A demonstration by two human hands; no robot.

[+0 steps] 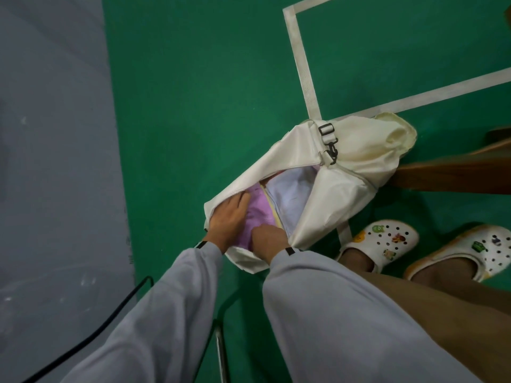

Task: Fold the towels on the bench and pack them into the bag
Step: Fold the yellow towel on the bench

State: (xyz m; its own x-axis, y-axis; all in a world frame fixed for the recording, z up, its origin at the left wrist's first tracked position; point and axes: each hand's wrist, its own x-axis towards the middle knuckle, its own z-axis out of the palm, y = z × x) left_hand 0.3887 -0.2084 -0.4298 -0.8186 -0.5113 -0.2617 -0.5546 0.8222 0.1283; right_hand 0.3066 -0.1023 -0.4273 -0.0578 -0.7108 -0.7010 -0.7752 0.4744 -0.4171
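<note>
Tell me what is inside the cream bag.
A purple towel under the left hand and right hand, a whitish towel beside it. Anything beneath them is hidden.

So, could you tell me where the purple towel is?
Head view: the purple towel is inside the bag, at its left end, under the left hand and right hand, beside the white towel.

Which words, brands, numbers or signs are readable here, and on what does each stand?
None is readable.
The bag shows no print or label.
The charms on the white clogs are small figures without visible letters.
Faint marks at the edge of the grey floor are too blurred to read.
</note>
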